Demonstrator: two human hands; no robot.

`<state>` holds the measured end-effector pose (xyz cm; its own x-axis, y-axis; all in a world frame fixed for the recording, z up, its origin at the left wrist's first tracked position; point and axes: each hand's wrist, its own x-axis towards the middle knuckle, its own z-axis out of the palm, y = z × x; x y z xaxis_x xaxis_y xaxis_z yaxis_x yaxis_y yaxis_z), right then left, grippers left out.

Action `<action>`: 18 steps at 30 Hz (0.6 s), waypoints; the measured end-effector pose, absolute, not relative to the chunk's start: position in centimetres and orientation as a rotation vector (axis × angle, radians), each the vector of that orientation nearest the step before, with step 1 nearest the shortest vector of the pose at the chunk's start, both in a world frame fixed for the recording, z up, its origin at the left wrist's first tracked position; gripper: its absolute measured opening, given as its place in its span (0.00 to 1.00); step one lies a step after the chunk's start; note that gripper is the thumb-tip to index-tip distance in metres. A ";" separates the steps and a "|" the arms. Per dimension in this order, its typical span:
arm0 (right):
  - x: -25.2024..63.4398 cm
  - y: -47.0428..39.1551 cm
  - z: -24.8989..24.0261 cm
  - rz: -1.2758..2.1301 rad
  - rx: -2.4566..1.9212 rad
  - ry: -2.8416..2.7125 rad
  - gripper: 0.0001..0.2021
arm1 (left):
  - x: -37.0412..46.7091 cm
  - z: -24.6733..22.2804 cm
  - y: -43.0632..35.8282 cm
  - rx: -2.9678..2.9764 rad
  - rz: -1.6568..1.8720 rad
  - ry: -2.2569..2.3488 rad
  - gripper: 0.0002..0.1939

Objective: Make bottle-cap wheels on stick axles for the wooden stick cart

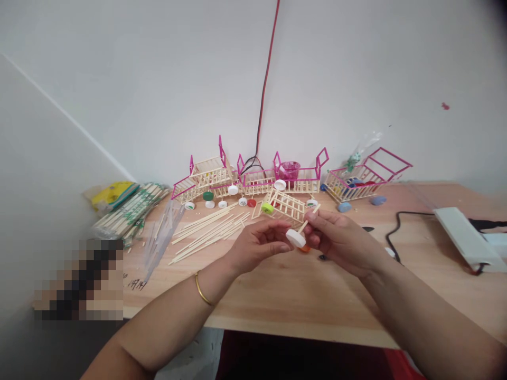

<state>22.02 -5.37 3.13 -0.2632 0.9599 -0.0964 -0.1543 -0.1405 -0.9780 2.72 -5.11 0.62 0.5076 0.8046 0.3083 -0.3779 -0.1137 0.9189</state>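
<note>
Above the table, my right hand (336, 235) pinches a short wooden stick (312, 217) between thumb and fingers. The stick's lower end meets a white bottle cap (296, 238). My left hand (263, 240) has its thumb and fingers closed at the cap's left edge. Just below the cap shows part of an orange cap (304, 249); whether it touches my right fingers I cannot tell. Behind my hands, a small stick-built cart frame (291, 206) lies tilted, with a lime-green cap (268, 208) at its left side.
Stick carts with magenta handles (259, 182) and cap wheels line the wall. A magenta cup (289, 170) stands among them. Loose sticks (209, 237), clear plastic sleeves (162, 237) and bagged chopsticks (127, 214) lie left. A white box (467, 237) and black cable (390, 232) are right.
</note>
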 end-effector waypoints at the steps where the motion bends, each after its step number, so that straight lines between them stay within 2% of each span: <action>1: 21.9 -5.4 3.2 1.595 -1.025 -1.176 0.17 | 2.7 0.6 -5.1 1.334 1.061 0.403 0.18; 9: 21.6 -5.7 3.0 1.687 -1.030 -1.115 0.15 | 2.7 0.8 -5.5 1.301 1.040 0.509 0.12; 18: 21.3 -5.8 3.2 1.725 -1.034 -1.052 0.17 | 2.9 0.7 -5.6 1.341 1.074 0.523 0.12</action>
